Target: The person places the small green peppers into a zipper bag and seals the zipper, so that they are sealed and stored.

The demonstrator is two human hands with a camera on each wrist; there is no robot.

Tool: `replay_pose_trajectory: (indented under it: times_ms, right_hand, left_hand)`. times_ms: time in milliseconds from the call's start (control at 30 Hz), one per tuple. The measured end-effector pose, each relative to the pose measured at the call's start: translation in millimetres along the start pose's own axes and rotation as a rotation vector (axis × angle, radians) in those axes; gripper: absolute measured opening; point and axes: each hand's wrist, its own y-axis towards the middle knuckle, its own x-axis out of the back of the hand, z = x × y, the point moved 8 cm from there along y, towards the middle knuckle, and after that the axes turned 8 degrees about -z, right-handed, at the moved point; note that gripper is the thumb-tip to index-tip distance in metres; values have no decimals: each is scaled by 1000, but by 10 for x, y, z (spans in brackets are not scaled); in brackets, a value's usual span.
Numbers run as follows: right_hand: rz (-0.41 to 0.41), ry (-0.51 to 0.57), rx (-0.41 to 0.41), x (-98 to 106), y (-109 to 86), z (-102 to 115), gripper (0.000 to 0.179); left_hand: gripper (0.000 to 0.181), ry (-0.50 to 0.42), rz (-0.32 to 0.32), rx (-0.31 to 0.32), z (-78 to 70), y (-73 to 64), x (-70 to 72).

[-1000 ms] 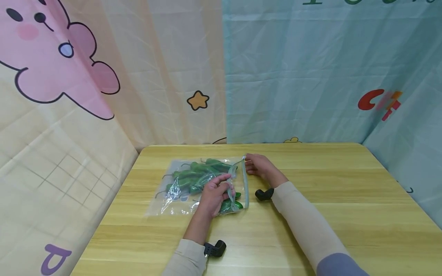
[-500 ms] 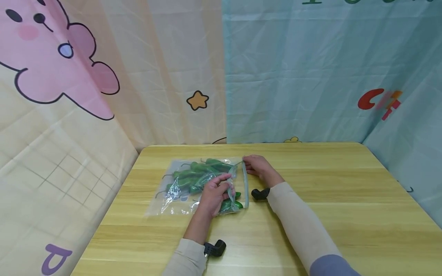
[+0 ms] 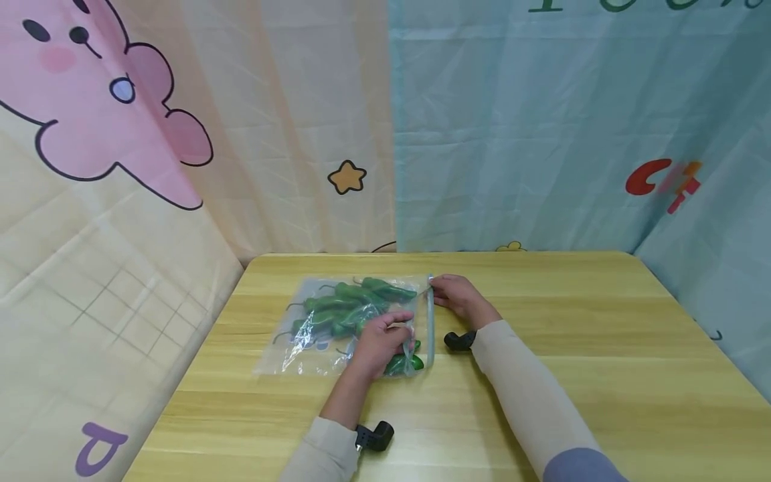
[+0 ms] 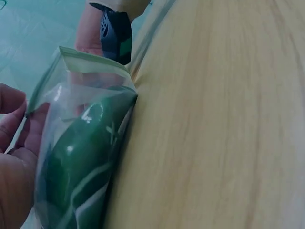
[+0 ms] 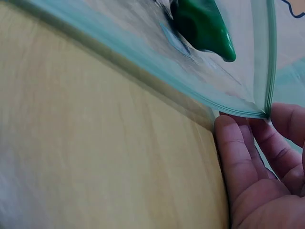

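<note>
A clear zip-lock bag [image 3: 274, 365] lies on the wooden table with several green peppers [image 3: 328, 302] inside, stems mostly toward the left. Its mouth faces right, edged by a pale green strip [image 3: 430, 325]. My left hand [image 3: 378, 345] pinches the upper lip of the mouth, lifting it off the lower one; the left wrist view shows thumb and fingers on that lip beside a glossy pepper [image 4: 90, 138]. At the far corner of the mouth, my right hand [image 3: 458, 294] pinches the edge between thumb and fingers. The right wrist view shows both lips [image 5: 143, 67] spread apart, meeting at those fingertips.
The wooden table [image 3: 542, 321] extends to the right of the bag and toward the front. Printed curtains [image 3: 512, 134] hang behind it and at both sides. Each wrist wears a black camera mount [image 3: 376, 436].
My left hand has shifted slightly right, bringing the upper lip nearer the strip. My right hand dipped a little toward the bag at the far corner, keeping to that corner. The peppers stay put.
</note>
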Motion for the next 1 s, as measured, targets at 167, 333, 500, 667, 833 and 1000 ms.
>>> replay_pose_trajectory:
  times_ms: [167,333,500,667,833,1000]
  right_hand:
    - [1,-4,17,3,-8,-8,26]
    - [2,-5,15,-2,-21,-19,30]
    - [9,3,8,4,-5,-7,31]
    - [10,4,1,7,-14,-1,30]
    - [19,5,9,-2,-33,8,29]
    - [16,7,14,3,-33,-2,29]
  left_hand:
    - [36,239,34,-86,-67,-112,-74]
    - [31,460,48,-201,-131,-236,-158]
    - [30,585,81,-269,-168,-313,-232]
    - [29,651,126,-289,-173,-380,-298]
    - [31,770,185,-328,-207,-463,-398]
    - [33,922,260,-375,-217,-573,-505]
